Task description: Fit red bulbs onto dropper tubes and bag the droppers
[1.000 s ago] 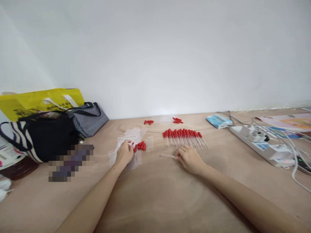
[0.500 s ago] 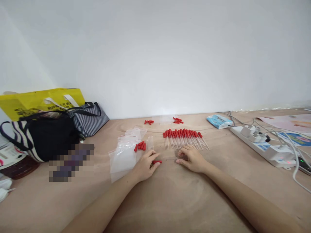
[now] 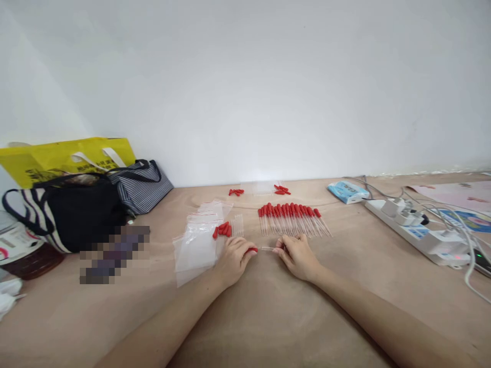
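Observation:
Between the thumb and fingers of my left hand point(image 3: 233, 259) is a red rubber bulb point(image 3: 252, 250), mostly covered by the fingers. My right hand point(image 3: 297, 257) pinches a clear dropper tube point(image 3: 267, 248), whose end points left at the bulb. Bulb and tube are very close; whether they touch I cannot tell. Beyond my right hand lies a row of droppers with red bulbs point(image 3: 289, 210). Past my left hand are several loose red bulbs point(image 3: 223, 229) and some bare clear tubes point(image 3: 238, 225). Clear zip bags point(image 3: 195, 250) lie left of my left hand.
More red bulbs point(image 3: 236, 192) and a second small pile of red bulbs point(image 3: 282, 189) lie near the wall. A tissue pack point(image 3: 348, 191) and a power strip point(image 3: 418, 230) with cables are on the right. A striped bag point(image 3: 143, 189), black bag point(image 3: 84, 214) and yellow bag point(image 3: 57, 158) stand left.
My hands have come closer together. The tube in my right hand has moved left toward the bulb, and my left fingers have closed further around the bulb.

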A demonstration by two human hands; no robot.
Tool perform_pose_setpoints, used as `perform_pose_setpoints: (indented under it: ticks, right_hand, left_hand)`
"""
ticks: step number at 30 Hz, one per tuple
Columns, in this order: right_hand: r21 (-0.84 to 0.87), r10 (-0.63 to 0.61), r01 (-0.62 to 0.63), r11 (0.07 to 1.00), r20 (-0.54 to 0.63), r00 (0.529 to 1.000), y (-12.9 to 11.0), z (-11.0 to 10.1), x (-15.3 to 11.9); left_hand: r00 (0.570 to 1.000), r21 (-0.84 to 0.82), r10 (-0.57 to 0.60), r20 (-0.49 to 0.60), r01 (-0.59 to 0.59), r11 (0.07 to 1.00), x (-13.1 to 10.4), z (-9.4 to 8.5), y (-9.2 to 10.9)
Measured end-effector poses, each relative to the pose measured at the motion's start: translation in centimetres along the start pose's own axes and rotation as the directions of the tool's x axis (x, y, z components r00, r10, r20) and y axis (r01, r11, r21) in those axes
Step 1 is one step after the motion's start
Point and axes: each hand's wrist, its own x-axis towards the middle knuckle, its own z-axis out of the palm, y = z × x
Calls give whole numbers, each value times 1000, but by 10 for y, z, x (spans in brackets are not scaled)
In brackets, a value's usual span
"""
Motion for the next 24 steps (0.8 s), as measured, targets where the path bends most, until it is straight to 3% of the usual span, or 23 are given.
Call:
perform_pose_setpoints:
  ticks: [9,16,24]
  right_hand:
    - [5,-29,29,1000,-2,1000,-8,3,-1]
    - [36,-107,105,994,49,993,-13,-1,-2]
    - [-37,-183,184,982,25,983,-13,3,-3]
  left_hand:
    - [998,-51,-44,38,46,998,-1,0,2]
    - [976,-258,-182,121,208,943,0,0,6]
    - [977,-172,-184,109,201,964,-3,-1,8]
